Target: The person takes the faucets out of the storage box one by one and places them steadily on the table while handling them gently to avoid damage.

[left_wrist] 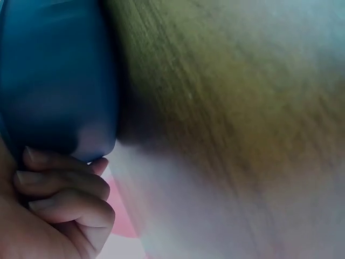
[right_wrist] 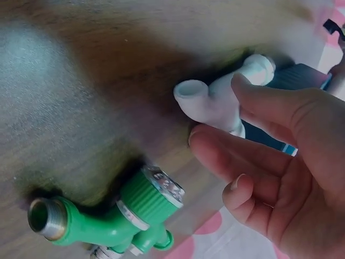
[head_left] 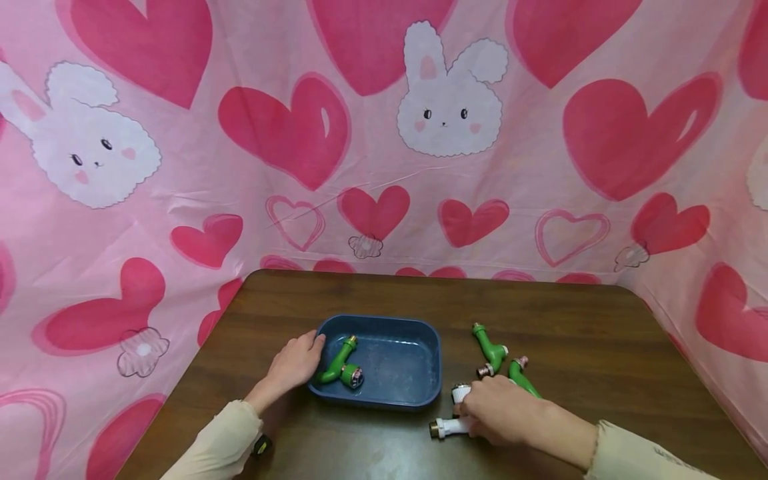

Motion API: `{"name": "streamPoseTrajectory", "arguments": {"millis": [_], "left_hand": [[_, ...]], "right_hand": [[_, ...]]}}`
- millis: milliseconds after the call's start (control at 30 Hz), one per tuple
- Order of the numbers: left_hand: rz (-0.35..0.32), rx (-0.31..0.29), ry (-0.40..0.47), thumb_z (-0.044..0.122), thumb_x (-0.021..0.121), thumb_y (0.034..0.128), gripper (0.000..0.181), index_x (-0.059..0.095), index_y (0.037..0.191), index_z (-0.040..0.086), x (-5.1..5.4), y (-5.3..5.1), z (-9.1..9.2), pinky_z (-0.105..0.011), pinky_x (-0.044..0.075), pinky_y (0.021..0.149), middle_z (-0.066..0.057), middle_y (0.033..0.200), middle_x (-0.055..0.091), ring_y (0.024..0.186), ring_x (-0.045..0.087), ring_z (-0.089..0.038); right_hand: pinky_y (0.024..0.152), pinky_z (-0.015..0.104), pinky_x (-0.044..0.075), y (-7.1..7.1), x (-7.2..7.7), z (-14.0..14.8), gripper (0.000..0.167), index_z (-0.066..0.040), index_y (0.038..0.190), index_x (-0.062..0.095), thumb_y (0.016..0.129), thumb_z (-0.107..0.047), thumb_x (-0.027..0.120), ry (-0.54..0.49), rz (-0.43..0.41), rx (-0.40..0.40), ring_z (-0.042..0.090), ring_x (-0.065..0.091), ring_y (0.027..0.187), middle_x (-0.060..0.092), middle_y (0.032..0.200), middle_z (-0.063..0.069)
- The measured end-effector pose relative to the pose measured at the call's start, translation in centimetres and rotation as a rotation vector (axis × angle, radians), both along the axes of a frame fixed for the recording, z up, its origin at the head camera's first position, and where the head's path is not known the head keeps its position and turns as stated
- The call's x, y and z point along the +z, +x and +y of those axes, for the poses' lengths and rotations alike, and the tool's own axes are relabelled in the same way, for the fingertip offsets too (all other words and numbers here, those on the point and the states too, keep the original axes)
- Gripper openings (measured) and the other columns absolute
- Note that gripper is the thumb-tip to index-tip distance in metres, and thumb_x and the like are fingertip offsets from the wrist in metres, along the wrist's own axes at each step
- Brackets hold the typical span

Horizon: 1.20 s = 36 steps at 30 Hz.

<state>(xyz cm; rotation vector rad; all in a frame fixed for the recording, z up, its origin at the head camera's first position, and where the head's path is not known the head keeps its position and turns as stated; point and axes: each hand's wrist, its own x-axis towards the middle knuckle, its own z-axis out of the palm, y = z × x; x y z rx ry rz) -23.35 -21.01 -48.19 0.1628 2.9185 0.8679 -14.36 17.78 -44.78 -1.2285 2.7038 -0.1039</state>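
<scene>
My left hand (head_left: pixel 297 360) grips the left end of a blue plastic bin (head_left: pixel 384 403), with its fingers (left_wrist: pixel 75 183) curled against the outer wall. Inside the bin, at the left, lies a green faucet (head_left: pixel 336 371) with a ribbed handle. To the bin's right, my right hand (head_left: pixel 503 407) is at a white faucet (right_wrist: pixel 215 105), thumb and forefinger on either side of its body. That faucet's brass-threaded end (head_left: pixel 437 429) points left in the head view; my hand hides part of the body.
Two more green faucets lie beyond my right hand: one farther back (head_left: pixel 492 353), one closer (head_left: pixel 523 380) and partly covered. A small black-and-yellow object (head_left: pixel 261 445) sits by my left sleeve. Pink heart-patterned cloth (head_left: pixel 372 167) encloses the brown wooden table (head_left: pixel 540 307).
</scene>
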Motion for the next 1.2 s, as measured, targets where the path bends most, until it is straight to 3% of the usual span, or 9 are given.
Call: {"name": "streamPoseTrajectory", "arguments": {"millis": [200,267,367,500,567,767,933,1033,1200], "left_hand": [[0.029,0.023,-0.004,0.026,0.044,0.1126,0.048,0.059,0.141,-0.009,-0.3,0.0,0.2,-0.064,0.049,0.099,-0.026,0.13,0.067,0.111,0.067,-0.039],[0.039,0.032,0.001,0.027,0.045,0.1123,0.046,0.061,0.139,-0.008,-0.4,0.0,0.2,-0.062,0.051,0.095,-0.024,0.124,0.07,0.106,0.068,-0.037],[0.035,0.044,0.019,0.027,0.046,0.1122,0.042,0.066,0.134,-0.004,-0.5,0.0,0.2,-0.053,0.055,0.082,-0.017,0.102,0.071,0.09,0.067,-0.03],[0.046,0.05,0.034,0.026,0.047,0.1118,0.034,0.071,0.114,0.004,-0.7,0.0,0.3,-0.041,0.045,0.064,-0.008,0.074,0.056,0.074,0.059,-0.024],[0.055,0.051,0.045,0.026,0.047,0.1116,0.032,0.07,0.103,0.006,-0.7,0.1,0.3,-0.038,0.041,0.06,-0.006,0.07,0.051,0.069,0.057,-0.023],[0.061,0.057,0.071,0.026,0.047,0.1117,0.032,0.066,0.094,0.009,-0.7,0.0,0.3,-0.036,0.038,0.057,-0.006,0.068,0.048,0.063,0.053,-0.022],[0.053,0.062,0.071,0.026,0.047,0.1118,0.033,0.065,0.09,0.01,-0.7,0.0,0.5,-0.036,0.038,0.056,-0.007,0.068,0.049,0.062,0.053,-0.022],[0.048,0.065,0.061,0.027,0.046,0.1119,0.032,0.067,0.095,0.009,-0.6,0.1,0.6,-0.037,0.039,0.057,-0.007,0.068,0.049,0.063,0.054,-0.022],[0.051,0.071,0.052,0.026,0.047,0.1118,0.032,0.07,0.106,0.006,-0.4,0.1,0.6,-0.037,0.041,0.059,-0.007,0.069,0.05,0.066,0.055,-0.022]], "right_hand": [[0.056,0.027,0.045,0.0,0.9,0.2,0.012,-0.02,0.096,0.081,0.086,-0.019,0.086,-0.031,-0.021,-0.017,0.001,0.049,0.064,0.061,0.073,-0.014],[0.058,0.027,0.046,0.0,1.0,0.2,0.014,-0.019,0.1,0.082,0.086,-0.018,0.086,-0.029,-0.033,-0.023,0.001,0.05,0.065,0.063,0.075,-0.013],[0.058,0.027,0.047,-0.1,1.1,0.2,0.017,-0.019,0.103,0.082,0.087,-0.019,0.086,-0.015,-0.048,-0.033,0.001,0.051,0.065,0.064,0.075,-0.013],[0.058,0.029,0.047,0.0,1.5,0.0,0.016,-0.02,0.102,0.081,0.087,-0.019,0.087,-0.014,-0.043,-0.025,0.002,0.052,0.065,0.063,0.073,-0.013],[0.058,0.029,0.047,0.0,1.7,0.0,0.013,-0.02,0.098,0.08,0.087,-0.018,0.087,-0.023,-0.027,-0.014,0.003,0.052,0.064,0.061,0.071,-0.014],[0.06,0.026,0.051,-0.2,2.7,-0.1,0.013,-0.015,0.1,0.082,0.087,-0.015,0.085,-0.083,-0.047,-0.008,-0.002,0.059,0.07,0.071,0.083,-0.015],[0.064,0.026,0.055,-0.5,3.7,-0.2,0.014,-0.012,0.102,0.083,0.088,-0.015,0.085,-0.096,-0.071,-0.024,-0.003,0.064,0.076,0.076,0.091,-0.01],[0.065,0.028,0.056,-0.7,4.4,-0.4,0.015,-0.012,0.102,0.083,0.088,-0.017,0.086,-0.088,-0.043,-0.018,-0.001,0.065,0.076,0.077,0.092,-0.008],[0.059,0.028,0.052,-1.0,5.4,-0.9,0.007,-0.014,0.096,0.081,0.089,-0.016,0.083,-0.089,-0.006,-0.016,-0.002,0.058,0.068,0.072,0.082,-0.014]]}}
